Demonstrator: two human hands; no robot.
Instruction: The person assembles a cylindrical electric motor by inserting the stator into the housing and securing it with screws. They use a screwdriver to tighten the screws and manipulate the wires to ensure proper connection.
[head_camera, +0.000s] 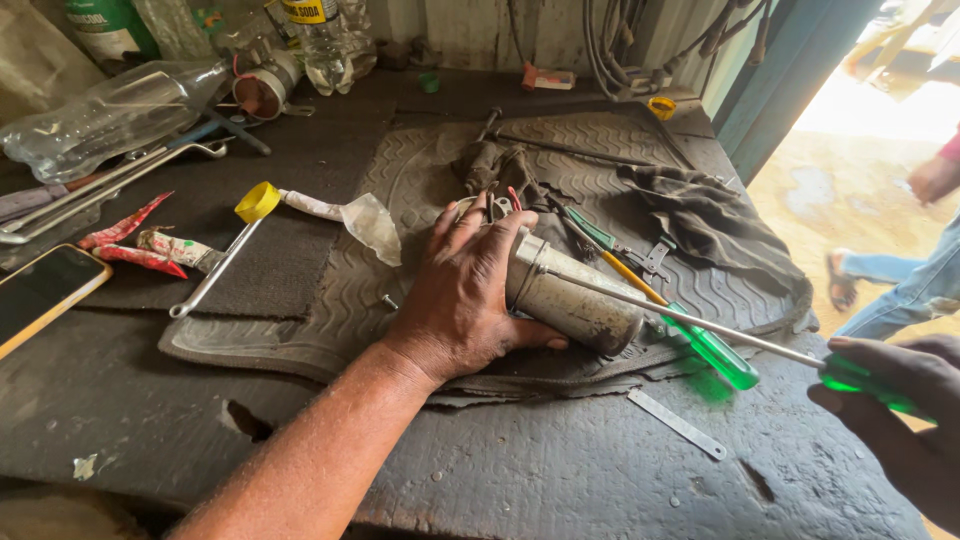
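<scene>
Nearest, his right hand grips a green-handled screwdriver, fingers wrapped tight on its handle, its tip reaching left to a grimy metal cylinder lying mid-bench on a rubber mat, which his left hand pins down, fingers spread over it.

Left hand flat, fingers spread, palm down; right hand fist-closed.
</scene>
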